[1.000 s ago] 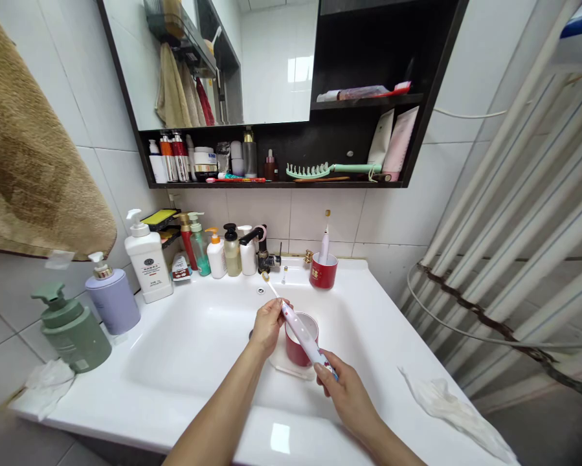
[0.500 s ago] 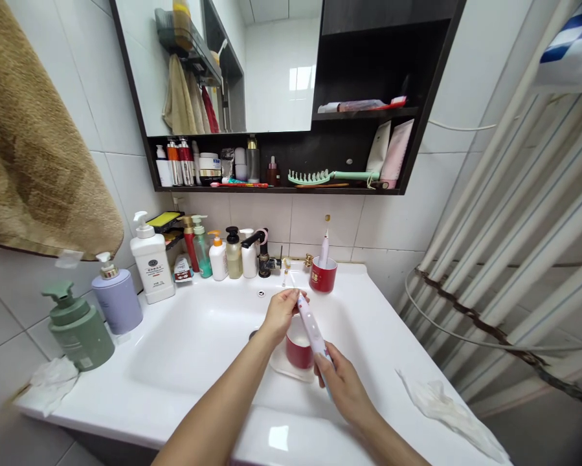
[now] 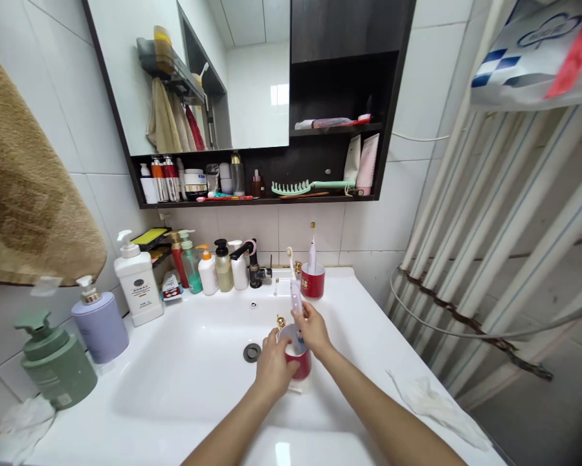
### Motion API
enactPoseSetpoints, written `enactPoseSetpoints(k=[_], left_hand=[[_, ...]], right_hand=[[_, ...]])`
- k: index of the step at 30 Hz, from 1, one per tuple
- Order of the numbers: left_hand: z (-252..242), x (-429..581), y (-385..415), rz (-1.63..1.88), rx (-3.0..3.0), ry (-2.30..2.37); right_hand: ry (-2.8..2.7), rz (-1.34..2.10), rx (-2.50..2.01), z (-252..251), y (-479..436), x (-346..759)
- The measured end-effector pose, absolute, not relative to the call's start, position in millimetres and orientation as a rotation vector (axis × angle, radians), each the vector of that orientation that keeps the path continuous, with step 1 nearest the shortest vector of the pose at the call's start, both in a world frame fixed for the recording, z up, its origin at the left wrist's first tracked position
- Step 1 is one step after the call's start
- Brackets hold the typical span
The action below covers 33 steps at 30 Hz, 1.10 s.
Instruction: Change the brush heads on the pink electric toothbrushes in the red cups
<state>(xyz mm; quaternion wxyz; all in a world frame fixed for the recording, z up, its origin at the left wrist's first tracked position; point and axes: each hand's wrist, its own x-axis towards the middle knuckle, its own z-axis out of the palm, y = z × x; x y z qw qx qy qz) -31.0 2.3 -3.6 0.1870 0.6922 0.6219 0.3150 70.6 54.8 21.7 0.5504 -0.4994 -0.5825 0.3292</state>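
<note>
The left forearm [image 3: 235,424] is bare and slim, with a smooth outline that narrows from the near edge of the scene toward the wrist. The right forearm [image 3: 380,404], at the near right, is likewise bare and slender, with the same even taper and an uncovered wrist. The left hand [image 3: 274,364] is ungloved, its back gently rounded and its fingers slim. The right hand [image 3: 316,330] is ungloved too, small in build, with slender fingers. Fingernails are too small to make out. The upper arms lie out of view beyond the near edge.
</note>
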Motion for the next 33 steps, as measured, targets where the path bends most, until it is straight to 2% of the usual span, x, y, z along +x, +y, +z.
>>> enactPoseSetpoints(k=[7, 19, 26, 33], left_hand=[[0.7, -18.2, 13.4, 0.875, 1.946, 1.565], [46.2, 57.2, 76.8, 0.97, 2.264, 1.217], [63.1, 90.2, 122.1, 0.948, 2.141, 1.351], [59.1, 108.6, 154.2, 0.85, 2.166, 1.392]], right_hand=[[-1.479, 0.658, -1.271, 4.7, 47.6, 83.0], [-1.437, 0.535, -1.468, 43.5, 92.3, 172.1], [-1.399, 0.449, -1.577, 67.6, 140.3, 195.9], [-1.443, 0.477, -1.715, 64.4, 172.4, 210.2]])
